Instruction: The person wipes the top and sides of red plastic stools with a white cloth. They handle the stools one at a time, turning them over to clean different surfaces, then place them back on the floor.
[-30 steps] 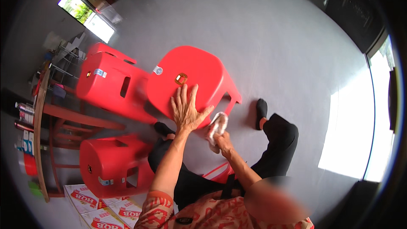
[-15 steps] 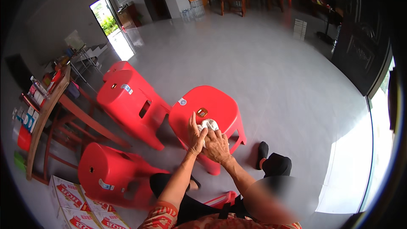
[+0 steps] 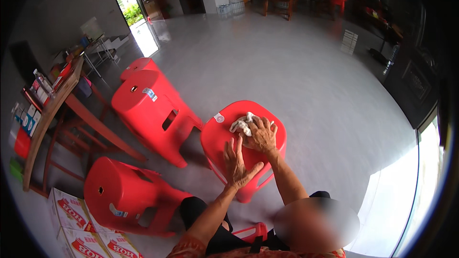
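A red plastic stool [image 3: 217, 138] with a small round sticker on its seat stands in front of me. My right hand [image 3: 262, 136] presses a crumpled white cloth [image 3: 243, 123] onto the seat, its fingers bent over the cloth. Part of the cloth lies hidden beneath that palm. Over the near side of the seat is my left hand [image 3: 239, 166], empty, with fingers apart and thumb pointing right. Whether it touches the seat I cannot tell.
More red stools [image 3: 153, 110] stand to the left, one of them [image 3: 107, 186] nearer me. A wooden table [image 3: 52, 114] with bottles and packets is at far left, above printed cartons [image 3: 71, 212]. A dark door [image 3: 413, 86] stands at right.
My hands were together on the cloth; now they are apart. The right hand has moved forward and right with the cloth, while the left has let go and opened.
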Motion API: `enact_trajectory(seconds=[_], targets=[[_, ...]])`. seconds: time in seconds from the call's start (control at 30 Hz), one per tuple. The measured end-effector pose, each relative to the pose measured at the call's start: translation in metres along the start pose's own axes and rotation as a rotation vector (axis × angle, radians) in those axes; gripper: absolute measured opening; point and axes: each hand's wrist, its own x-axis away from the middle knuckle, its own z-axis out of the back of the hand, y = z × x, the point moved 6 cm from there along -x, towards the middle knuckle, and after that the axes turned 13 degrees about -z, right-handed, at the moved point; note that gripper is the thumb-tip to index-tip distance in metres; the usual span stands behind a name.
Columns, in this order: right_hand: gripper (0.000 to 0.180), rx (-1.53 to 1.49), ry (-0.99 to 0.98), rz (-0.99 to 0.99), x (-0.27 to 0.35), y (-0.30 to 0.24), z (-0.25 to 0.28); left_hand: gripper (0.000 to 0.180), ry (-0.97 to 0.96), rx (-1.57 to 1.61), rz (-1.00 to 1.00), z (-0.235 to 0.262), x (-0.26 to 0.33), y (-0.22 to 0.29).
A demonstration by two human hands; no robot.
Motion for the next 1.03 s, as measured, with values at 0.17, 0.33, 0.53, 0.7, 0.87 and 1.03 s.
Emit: enact_trajectory(seconds=[0.17,0.33,0.53,0.7,0.87,1.03], targets=[[0.059,-0.067,-0.089,0.034,-0.053,0.012,-0.018,0.112,0.022,0.087,-0.045,0.001,-0.002,0.004],[0.060,0.029,-0.246,0.224,-0.107,-0.009,-0.068,0.112,-0.024,0.002,-0.111,0.006,0.001,0.012],[0.052,-0.165,-0.437,0.459,-0.129,-0.061,-0.093,0.103,-0.140,-0.001,-0.076,0.003,0.002,0.020],[0.054,-0.244,-0.461,0.781,-0.071,-0.114,-0.078,0.095,-0.128,0.055,-0.011,-0.002,0.018,0.011],[0.055,-0.217,-0.618,0.825,-0.028,-0.115,-0.054,0.090,-0.011,0.020,0.086,0.010,0.008,0.009],[0.070,0.078,-0.885,0.904,0.050,-0.057,-0.036,0.086,-0.132,-0.078,0.276,0.048,-0.011,0.002]])
